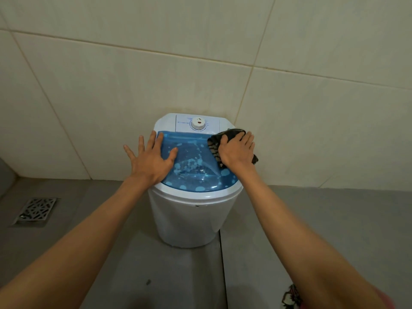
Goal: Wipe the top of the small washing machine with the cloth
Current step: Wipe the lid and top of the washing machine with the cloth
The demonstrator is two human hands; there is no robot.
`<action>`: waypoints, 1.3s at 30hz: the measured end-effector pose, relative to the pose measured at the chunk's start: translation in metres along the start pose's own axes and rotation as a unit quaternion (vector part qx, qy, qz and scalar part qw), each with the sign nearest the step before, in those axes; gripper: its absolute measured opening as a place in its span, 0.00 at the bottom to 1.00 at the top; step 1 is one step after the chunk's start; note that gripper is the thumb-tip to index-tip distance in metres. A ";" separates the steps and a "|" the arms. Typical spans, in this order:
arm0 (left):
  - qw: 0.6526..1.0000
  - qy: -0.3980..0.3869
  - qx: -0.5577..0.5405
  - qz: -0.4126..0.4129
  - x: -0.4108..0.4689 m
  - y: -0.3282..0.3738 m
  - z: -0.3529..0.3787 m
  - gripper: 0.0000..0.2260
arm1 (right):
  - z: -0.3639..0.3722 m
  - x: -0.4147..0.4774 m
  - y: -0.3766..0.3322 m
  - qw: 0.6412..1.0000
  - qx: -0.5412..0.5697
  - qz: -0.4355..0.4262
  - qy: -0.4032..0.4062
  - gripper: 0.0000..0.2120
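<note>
A small white washing machine [191, 219] stands against the tiled wall, with a see-through blue lid [196, 168] dotted in pale blue and a white dial [198, 124] on its rear panel. My left hand [151, 159] lies flat on the lid's left edge, fingers spread, holding nothing. My right hand [237, 150] presses a dark patterned cloth [217, 143] onto the lid's right rear edge; the hand covers most of the cloth.
Beige wall tiles [200, 63] rise directly behind the machine. The grey floor [156, 275] has a metal drain grate [36, 210] at the left. A patterned item [292, 296] lies at the bottom right edge.
</note>
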State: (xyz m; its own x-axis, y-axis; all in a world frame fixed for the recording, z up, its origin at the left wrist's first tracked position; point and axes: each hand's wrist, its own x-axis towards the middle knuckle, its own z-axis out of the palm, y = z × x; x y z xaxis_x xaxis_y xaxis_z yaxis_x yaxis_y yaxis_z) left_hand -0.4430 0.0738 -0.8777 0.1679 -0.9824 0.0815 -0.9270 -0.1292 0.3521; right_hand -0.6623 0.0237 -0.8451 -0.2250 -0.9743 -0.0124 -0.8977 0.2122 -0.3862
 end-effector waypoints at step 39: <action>1.000 0.000 -0.010 -0.006 -0.001 0.001 -0.001 0.34 | 0.028 0.056 -0.098 0.969 -0.115 -0.210 0.058 0.25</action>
State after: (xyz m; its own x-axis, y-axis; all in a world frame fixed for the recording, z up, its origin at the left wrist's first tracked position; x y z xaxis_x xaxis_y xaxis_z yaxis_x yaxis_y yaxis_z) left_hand -0.4437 0.0750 -0.8768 0.1783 -0.9810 0.0769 -0.9179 -0.1376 0.3722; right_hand -0.5763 -0.0541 -0.8340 0.1492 -0.9662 0.2100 -0.9771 -0.1767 -0.1188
